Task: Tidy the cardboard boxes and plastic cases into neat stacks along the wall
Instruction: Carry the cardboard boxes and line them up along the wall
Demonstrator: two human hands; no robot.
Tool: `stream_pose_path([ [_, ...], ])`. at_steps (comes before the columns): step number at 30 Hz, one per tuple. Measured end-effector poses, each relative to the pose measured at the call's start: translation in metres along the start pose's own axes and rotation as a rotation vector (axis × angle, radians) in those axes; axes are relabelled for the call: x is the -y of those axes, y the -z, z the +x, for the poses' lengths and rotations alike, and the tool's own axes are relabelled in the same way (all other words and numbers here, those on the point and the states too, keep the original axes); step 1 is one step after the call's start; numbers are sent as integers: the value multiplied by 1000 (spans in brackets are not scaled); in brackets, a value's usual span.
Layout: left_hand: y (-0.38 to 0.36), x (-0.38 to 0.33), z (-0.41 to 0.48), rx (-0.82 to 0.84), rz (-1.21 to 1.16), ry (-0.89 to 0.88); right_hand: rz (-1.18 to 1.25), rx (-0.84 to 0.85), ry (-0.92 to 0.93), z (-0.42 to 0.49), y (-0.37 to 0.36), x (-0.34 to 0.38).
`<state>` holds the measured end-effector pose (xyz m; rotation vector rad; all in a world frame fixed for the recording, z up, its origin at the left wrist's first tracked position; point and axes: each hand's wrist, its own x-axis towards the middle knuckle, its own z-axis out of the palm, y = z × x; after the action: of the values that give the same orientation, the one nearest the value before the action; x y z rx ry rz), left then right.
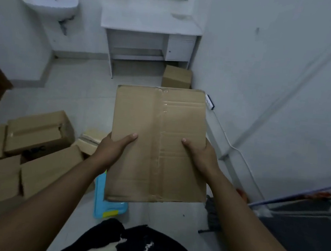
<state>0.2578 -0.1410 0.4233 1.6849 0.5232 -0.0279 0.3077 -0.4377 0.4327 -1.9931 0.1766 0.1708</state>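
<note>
Much of the lower frame is taken up by two bare forearms and dark clothing at the bottom edge, and the whole picture is dim and slightly blurred. A light-blue plastic case (100, 202) in the lower centre is largely hidden behind the held box; only its left strip and lower corner with a yellow patch are seen. A heap of cardboard boxes (38, 133) at the left is cut off by the frame edge, and dark print on one of them cannot be read. Long poles at the lower right are cut off and hard to identify.

A taped cardboard box (158, 145) is held in the centre of the frame, its broad top face turned to the camera, clear of the floor. The left hand (114, 146) is clasped on the box's left edge, thumb laid flat on the top face, the other fingers hidden underneath. The right hand (200, 153) is clasped likewise on the right edge, thumb on top, fingers out of sight below.

Beyond the box's far edge, a smaller cardboard box (176, 77) sits on the tiled floor against the right wall, beside a white desk (150, 24) in the upper centre. A wall-mounted washbasin (51, 3) is seen in the upper left.
</note>
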Motion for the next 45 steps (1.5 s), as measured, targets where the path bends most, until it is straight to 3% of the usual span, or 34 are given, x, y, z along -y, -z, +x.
stream_pose_path([
  [12, -107, -46, 174, 100, 84, 34, 68, -110, -103, 167, 39, -20],
  [28, -207, -164, 444, 178, 113, 94, 85, -85, -122, 469, 76, 38],
  [39, -329, -230, 596, 71, 58, 146, 44, 37, -61, 704, 147, 48],
  [45, -362, -260, 652, -11, 37, 164, 61, 117, -56, 793, 164, 68],
])
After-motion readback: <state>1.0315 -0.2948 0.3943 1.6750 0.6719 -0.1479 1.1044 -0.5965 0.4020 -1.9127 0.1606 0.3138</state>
